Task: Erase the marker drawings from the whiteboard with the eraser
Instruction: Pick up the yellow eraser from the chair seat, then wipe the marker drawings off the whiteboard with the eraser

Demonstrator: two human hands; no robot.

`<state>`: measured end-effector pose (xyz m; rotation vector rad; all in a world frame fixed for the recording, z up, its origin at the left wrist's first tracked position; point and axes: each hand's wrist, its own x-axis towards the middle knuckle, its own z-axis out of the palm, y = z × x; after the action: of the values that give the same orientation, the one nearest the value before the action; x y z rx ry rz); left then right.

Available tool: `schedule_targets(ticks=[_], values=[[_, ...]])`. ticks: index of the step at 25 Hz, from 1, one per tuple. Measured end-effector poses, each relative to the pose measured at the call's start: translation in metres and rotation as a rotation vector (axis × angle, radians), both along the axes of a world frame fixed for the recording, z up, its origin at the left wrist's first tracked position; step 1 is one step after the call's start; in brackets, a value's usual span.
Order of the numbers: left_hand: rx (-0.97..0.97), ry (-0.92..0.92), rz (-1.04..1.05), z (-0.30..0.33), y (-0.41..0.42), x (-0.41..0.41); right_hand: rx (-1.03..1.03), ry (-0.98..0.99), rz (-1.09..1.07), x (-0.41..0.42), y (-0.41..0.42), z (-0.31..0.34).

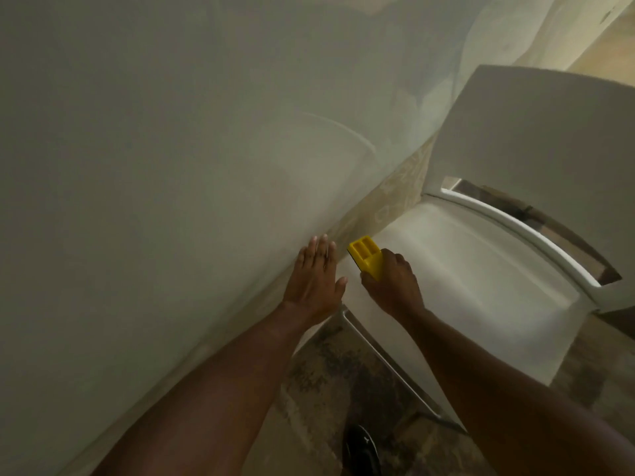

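Observation:
A large whiteboard (154, 166) fills the left and centre of the head view, tilted, its surface pale and blurred with no clear marker lines showing. My left hand (314, 283) lies flat with fingers apart on the board's lower edge. Just right of it, my right hand (393, 283) is closed around a yellow plastic eraser (367, 257), which points up and left. The eraser sits beside the board's lower edge, over the chair seat; I cannot tell whether it touches the board.
A white plastic chair (498, 262) stands to the right, its seat under my right hand and its backrest rising at the upper right. Mottled tiled floor (323, 389) and a dark shoe (360, 448) show below.

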<state>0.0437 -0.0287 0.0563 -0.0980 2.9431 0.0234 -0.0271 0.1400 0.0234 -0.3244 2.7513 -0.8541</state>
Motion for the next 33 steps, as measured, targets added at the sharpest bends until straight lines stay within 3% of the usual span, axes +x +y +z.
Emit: schedule_targets(ticks=[7,17,24,33], values=[[-0.141,0.497,0.012,0.103,-0.045,0.049,-0.303,0.269,0.011,0.032,-0.053,0.114],[-0.347,0.974,0.011,0.313,-0.128,0.157,-0.712,0.662,0.132,0.099,-0.151,0.33],[-0.509,1.225,0.05,0.448,-0.173,0.278,-0.941,0.823,0.296,0.196,-0.217,0.465],[-0.777,1.33,0.179,0.557,-0.248,0.434,-1.098,1.014,0.495,0.308,-0.293,0.59]])
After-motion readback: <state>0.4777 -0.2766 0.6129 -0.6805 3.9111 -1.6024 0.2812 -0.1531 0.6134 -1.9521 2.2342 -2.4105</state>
